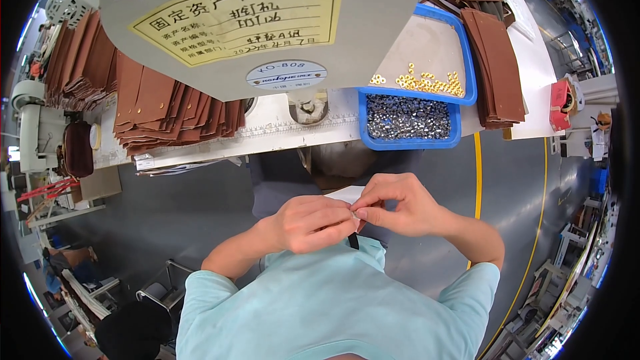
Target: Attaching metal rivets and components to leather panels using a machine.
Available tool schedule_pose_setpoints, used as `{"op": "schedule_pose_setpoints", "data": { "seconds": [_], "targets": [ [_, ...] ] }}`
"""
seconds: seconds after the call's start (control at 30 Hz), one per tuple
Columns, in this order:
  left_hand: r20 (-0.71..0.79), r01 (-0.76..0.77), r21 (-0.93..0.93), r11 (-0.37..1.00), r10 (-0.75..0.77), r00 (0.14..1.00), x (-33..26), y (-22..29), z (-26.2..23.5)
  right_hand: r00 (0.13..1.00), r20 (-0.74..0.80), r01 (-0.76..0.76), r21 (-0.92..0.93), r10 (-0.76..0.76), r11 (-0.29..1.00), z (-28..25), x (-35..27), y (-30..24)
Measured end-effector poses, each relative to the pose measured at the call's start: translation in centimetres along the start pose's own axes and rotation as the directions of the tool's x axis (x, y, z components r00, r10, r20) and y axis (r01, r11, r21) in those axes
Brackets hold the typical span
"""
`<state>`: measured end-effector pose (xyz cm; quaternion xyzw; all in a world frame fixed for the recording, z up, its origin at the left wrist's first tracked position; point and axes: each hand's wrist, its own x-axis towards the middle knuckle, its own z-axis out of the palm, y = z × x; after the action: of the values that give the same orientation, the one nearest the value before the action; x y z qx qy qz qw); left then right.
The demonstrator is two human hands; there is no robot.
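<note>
In front of my chest, below the table edge, my two hands meet at the fingertips. My left hand is closed, its fingers curled in toward the other hand. With thumb and forefinger, my right hand pinches at the same spot. A small pale bit shows between the fingertips, too small and too covered to name. Beyond the hands, on the table edge, is a blue tray of small silvery metal pieces. Against it lies a larger blue-rimmed tray with small gold rings along its near side.
A white machine head with a yellow label rises over the table. Stacked brown leather-like pieces lie at the left, and more brown pieces at the right. Yellow lines run along the grey floor.
</note>
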<state>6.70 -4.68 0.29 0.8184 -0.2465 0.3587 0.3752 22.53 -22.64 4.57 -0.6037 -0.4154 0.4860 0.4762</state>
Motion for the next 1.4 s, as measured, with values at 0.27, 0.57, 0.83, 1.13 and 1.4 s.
{"op": "schedule_pose_setpoints", "data": {
  "seconds": [0.27,0.57,0.83,1.13,1.4],
  "targets": [
    [0.038,0.088,-0.027,0.996,-0.087,0.995,-0.3,0.4,-0.3,0.978,-0.057,0.173,-0.3,-0.199,0.938,0.9,-0.8,-0.5],
    [0.019,0.175,0.134,0.975,-0.179,0.984,-1.0,0.9,-0.4,0.874,-0.045,0.427,-0.404,-0.483,0.809,0.3,-0.1,0.4],
    [0.021,0.348,0.064,0.935,-0.35,0.937,0.3,1.7,-0.2,0.851,-0.087,0.446,-0.404,-0.518,0.799,0.6,0.3,1.8],
    [0.198,0.64,0.066,0.766,-0.638,0.744,2.4,1.8,-1.9,0.682,-0.029,0.517,-0.688,-0.731,0.51,1.1,0.7,2.5],
    [0.464,0.77,0.16,0.618,-0.735,0.494,4.1,1.9,-2.2,0.677,-0.126,0.511,-0.629,-0.725,0.587,1.4,1.4,3.3]
  ]
}}
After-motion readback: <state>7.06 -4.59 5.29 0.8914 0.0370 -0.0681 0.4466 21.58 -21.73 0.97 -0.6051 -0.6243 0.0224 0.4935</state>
